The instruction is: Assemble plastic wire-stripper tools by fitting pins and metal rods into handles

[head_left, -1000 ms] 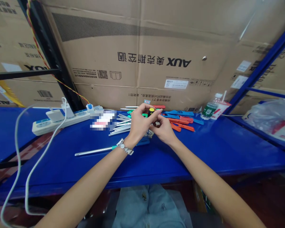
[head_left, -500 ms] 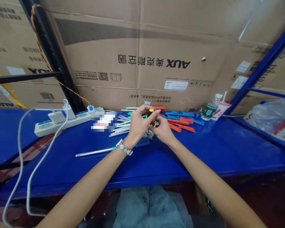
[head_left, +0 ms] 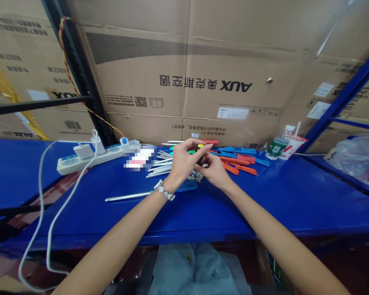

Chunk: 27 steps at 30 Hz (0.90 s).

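Note:
My left hand [head_left: 183, 160] is closed around a black screwdriver handle with a yellow end cap [head_left: 200, 146]; the shaft and tip are hidden by my fingers. Right beside it, my right hand [head_left: 215, 168] is closed in a pinch low on the same spot, and what its fingertips hold is too small to make out. Beneath and left of the hands lie several silver metal rods [head_left: 159, 169]. Small metal pieces [head_left: 195, 176] show just under my fingers. Nearer to me, one rod [head_left: 127, 197] ends in a blue plastic handle [head_left: 187, 187], partly covered by my left wrist.
Orange-red plastic handles [head_left: 241, 159] and blue ones [head_left: 233, 150] are piled right of my hands on the blue table [head_left: 264, 205]. A white power strip [head_left: 89, 159] with cables sits left. A bottle [head_left: 276, 145] and cup [head_left: 292, 146] stand right. A large carton [head_left: 178, 45] rises behind.
The camera view has shifted slightly, so everything appears a little further right. The screwdriver's yellow cap looks more tilted and less exposed between my fingers. Both hands keep their hold.

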{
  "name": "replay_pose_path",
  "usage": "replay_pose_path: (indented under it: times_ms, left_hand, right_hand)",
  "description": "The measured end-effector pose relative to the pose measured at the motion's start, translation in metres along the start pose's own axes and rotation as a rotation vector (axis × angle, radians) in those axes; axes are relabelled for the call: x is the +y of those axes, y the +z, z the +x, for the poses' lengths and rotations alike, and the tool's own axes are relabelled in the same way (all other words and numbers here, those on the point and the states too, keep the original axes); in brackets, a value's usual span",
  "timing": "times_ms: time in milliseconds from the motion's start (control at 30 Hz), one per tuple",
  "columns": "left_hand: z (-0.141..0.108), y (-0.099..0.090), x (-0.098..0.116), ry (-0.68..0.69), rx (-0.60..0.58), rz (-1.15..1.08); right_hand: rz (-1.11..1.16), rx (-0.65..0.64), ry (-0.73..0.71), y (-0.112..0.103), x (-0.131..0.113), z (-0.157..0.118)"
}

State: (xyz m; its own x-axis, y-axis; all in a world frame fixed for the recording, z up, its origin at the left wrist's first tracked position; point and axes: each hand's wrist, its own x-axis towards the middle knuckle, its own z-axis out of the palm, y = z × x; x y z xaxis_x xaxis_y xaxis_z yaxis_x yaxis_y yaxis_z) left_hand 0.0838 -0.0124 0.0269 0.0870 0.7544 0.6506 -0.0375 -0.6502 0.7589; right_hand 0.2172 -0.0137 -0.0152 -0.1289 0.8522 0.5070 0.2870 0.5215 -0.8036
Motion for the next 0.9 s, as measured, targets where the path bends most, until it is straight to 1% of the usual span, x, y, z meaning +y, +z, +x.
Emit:
replay_pose_path:
  times_ms: [67, 100, 200, 233, 267, 300, 400, 433, 467, 500, 533, 567, 600, 633, 700, 733, 767, 833, 900]
  left_hand:
    - [0.0, -0.004, 0.002, 0.014, -0.093, -0.024]
    - [0.0, -0.007, 0.003, 0.025, -0.15, -0.036]
    - [0.0, -0.015, 0.004, 0.022, -0.294, -0.077]
    - [0.0, -0.015, 0.004, 0.016, -0.309, -0.08]
    - [0.0, -0.014, 0.003, 0.011, -0.294, -0.072]
    - [-0.001, -0.012, 0.002, 0.007, -0.248, -0.053]
    - [-0.003, -0.003, -0.001, 0.012, -0.053, 0.005]
    - [-0.004, 0.0, -0.001, 0.015, -0.023, 0.008]
    - [-0.004, 0.001, -0.001, 0.019, -0.027, 0.006]
    - [-0.005, 0.002, -0.001, 0.022, -0.057, -0.001]
    - [-0.005, 0.0, -0.001, 0.025, -0.105, -0.011]
    - [-0.005, -0.002, -0.001, 0.025, -0.161, -0.021]
    - [-0.005, -0.004, -0.001, 0.021, -0.22, -0.031]
    - [-0.004, -0.007, -0.001, 0.014, -0.269, -0.039]
    - [-0.003, -0.012, -0.002, 0.002, -0.33, -0.046]
    - [-0.003, -0.012, -0.002, 0.002, -0.33, -0.04]
    - [-0.002, -0.012, -0.002, 0.008, -0.302, -0.025]
    - [-0.002, -0.01, -0.002, 0.028, -0.176, 0.005]
    - [-0.001, -0.005, -0.001, 0.033, -0.038, 0.014]
  right_hand:
    - [0.012, 0.003, -0.005, 0.001, -0.002, -0.001]
    - [0.036, -0.038, -0.012, -0.001, -0.004, -0.003]
    - [0.115, -0.231, -0.022, -0.011, -0.014, -0.007]
    - [0.117, -0.265, -0.018, -0.013, -0.016, -0.007]
    - [0.104, -0.266, -0.012, -0.015, -0.017, -0.007]
    - [0.084, -0.238, -0.006, -0.015, -0.016, -0.007]
    - [0.045, -0.113, 0.018, -0.009, -0.007, -0.003]
    - [0.039, -0.072, 0.022, -0.005, -0.003, -0.003]
    - [0.03, -0.029, 0.025, -0.002, -0.001, -0.002]
    - [0.021, 0.009, 0.023, 0.0, 0.0, -0.002]
    - [0.019, 0.029, 0.016, 0.001, -0.001, -0.003]
    - [0.028, 0.023, 0.007, 0.0, -0.003, -0.004]
    - [0.05, -0.013, -0.001, -0.002, -0.007, -0.005]
    - [0.084, -0.079, -0.01, -0.005, -0.011, -0.006]
    - [0.125, -0.213, -0.001, -0.012, -0.018, -0.008]
    - [0.115, -0.239, 0.002, -0.014, -0.02, -0.008]
    - [0.098, -0.243, 0.004, -0.016, -0.02, -0.007]
    - [0.064, -0.192, 0.001, -0.015, -0.016, -0.005]
    - [0.057, -0.118, -0.007, -0.009, -0.009, -0.002]
